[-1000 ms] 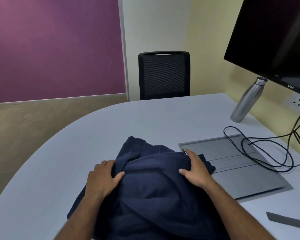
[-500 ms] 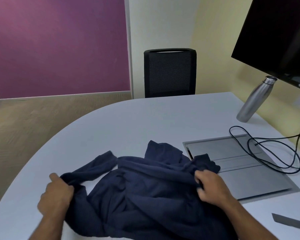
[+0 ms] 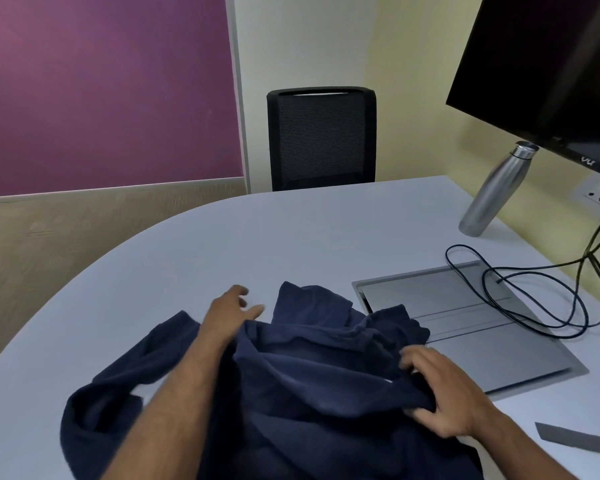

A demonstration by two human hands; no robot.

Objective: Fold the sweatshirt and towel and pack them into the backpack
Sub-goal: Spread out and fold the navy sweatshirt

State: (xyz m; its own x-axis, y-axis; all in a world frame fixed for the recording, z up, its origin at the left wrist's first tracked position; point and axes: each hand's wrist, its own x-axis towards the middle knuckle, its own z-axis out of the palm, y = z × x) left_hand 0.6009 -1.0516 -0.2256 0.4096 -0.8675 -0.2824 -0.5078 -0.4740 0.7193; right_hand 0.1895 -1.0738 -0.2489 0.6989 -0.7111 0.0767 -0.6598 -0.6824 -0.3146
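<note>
A navy blue sweatshirt (image 3: 302, 386) lies rumpled on the white table (image 3: 291, 237) right in front of me, one sleeve stretched out to the left. My left hand (image 3: 227, 315) reaches over the sweatshirt's far left part with fingers spread and relaxed, gripping nothing. My right hand (image 3: 444, 400) is on the garment's right side, its fingers curled into a bunch of the fabric. No towel and no backpack appear in view.
A grey floor-box lid (image 3: 465, 327) is set into the table on the right, with a loop of black cable (image 3: 520, 292) lying on it. A steel bottle (image 3: 496, 192) stands under the black monitor (image 3: 548, 64). A black chair (image 3: 321, 140) sits at the far side.
My left hand let go of the left sleeve and moved up and right over the sweatshirt. My right hand slid down the right side, still in the fabric.
</note>
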